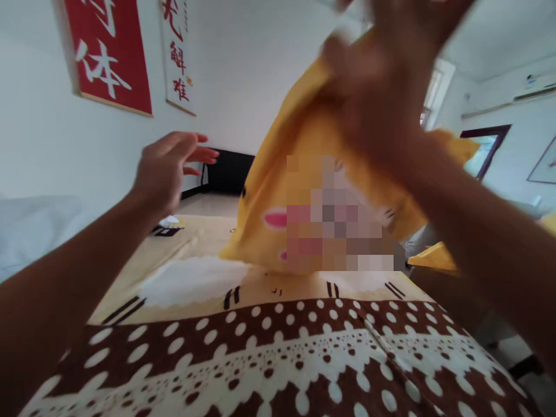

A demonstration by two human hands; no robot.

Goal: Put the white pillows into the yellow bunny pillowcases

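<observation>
A yellow pillow point(278, 174) with a pink and white print hangs tilted in front of me, its lower edge close to the sheet. My right hand point(377, 75), smeared by motion, grips it near the top; the fingertips are hard to make out. To the left, my left hand point(167, 165) is raised clear of the pillow, holding nothing, fingers apart. Below lies a cream sheet point(191, 243) with white patches and dark stripes. Nearest me, a brown bedcover point(243, 370) with white dots is spread over the bed. Part of the pillow's print is blocked out by pixelation.
A black panel point(230, 171) stands beyond the bed's far end. Red and white scrolls point(113, 58) hang on the left wall. Pale bedding point(39, 237) lies at the left edge. Another yellow cloth piece point(434, 258) shows at the right, with a doorway point(489, 150) farther back.
</observation>
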